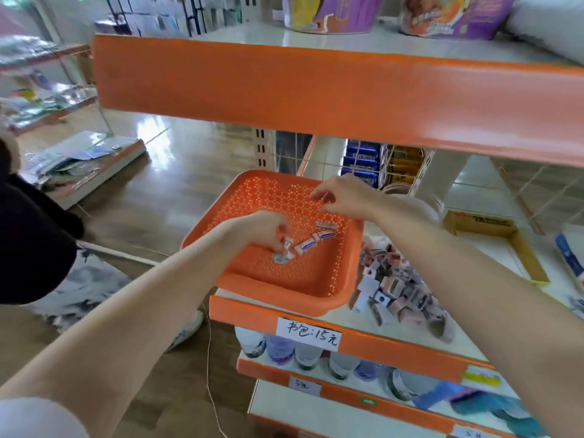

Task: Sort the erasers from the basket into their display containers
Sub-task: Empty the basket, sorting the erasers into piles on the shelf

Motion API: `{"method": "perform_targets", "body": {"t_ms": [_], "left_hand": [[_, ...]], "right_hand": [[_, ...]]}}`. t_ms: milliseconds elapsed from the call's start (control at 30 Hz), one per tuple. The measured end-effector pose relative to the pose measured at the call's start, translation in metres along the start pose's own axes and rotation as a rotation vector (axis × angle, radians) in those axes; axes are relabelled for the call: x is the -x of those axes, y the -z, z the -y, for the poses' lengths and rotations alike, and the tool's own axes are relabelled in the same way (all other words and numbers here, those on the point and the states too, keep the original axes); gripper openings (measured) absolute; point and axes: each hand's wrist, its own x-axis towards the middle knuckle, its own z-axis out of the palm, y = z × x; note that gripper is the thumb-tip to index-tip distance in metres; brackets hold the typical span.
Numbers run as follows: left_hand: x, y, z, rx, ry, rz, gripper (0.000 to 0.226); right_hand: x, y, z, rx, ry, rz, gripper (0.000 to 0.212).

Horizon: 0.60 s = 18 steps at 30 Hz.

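An orange perforated basket (303, 289) rests on the shelf edge. Inside lie a few small white erasers with pink-and-blue sleeves (306, 246), (324, 234), (326, 224), and a round silvery one (279, 258). My left hand (262, 230) reaches into the basket, its fingertips pinched on a small white eraser (288, 245). My right hand (343, 194) hovers over the basket's far right side with fingers curled and thumb and forefinger near each other; whether it holds anything is unclear. A pile of small boxed erasers (398, 286) lies on the shelf right of the basket.
An orange shelf front (316, 90) hangs low just above the basket. A clear jar (420, 197) stands behind my right wrist, with an open cardboard box (486, 226) to its right. Bottles (309, 352) fill the shelf below. Wooden floor lies to the left.
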Motion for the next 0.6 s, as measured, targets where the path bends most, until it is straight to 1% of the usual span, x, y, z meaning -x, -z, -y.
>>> {"method": "perform_targets", "body": {"t_ms": [33, 100, 133, 200, 267, 367, 467, 600], "left_hand": [[-0.001, -0.004, -0.001, -0.005, -0.012, 0.046, 0.045], [0.001, -0.007, -0.006, 0.002, -0.024, 0.073, 0.049], [0.001, -0.011, -0.006, 0.008, -0.04, 0.067, 0.052], [0.003, -0.011, -0.004, 0.07, -0.056, 0.076, 0.057], [0.005, -0.009, 0.0, 0.083, -0.063, 0.076, 0.058], [0.009, -0.004, 0.002, 0.041, -0.082, 0.072, 0.058], [0.013, 0.001, 0.002, 0.034, -0.095, 0.053, 0.057], [0.022, 0.005, -0.003, 0.062, -0.152, 0.011, 0.055]], "right_hand": [[-0.006, -0.006, 0.001, 0.079, 0.005, 0.072, 0.035], [-0.015, -0.021, 0.002, 0.241, 0.003, 0.189, 0.031], [-0.018, -0.028, 0.001, 0.286, -0.005, 0.22, 0.03], [-0.02, -0.037, 0.001, 0.305, -0.037, 0.25, 0.03], [-0.022, -0.041, 0.001, 0.308, -0.047, 0.268, 0.03], [-0.021, -0.04, 0.002, 0.283, 0.015, 0.322, 0.033], [-0.021, -0.042, 0.005, 0.287, 0.083, 0.323, 0.029], [-0.018, -0.045, 0.006, 0.251, 0.082, 0.249, 0.023]]}}
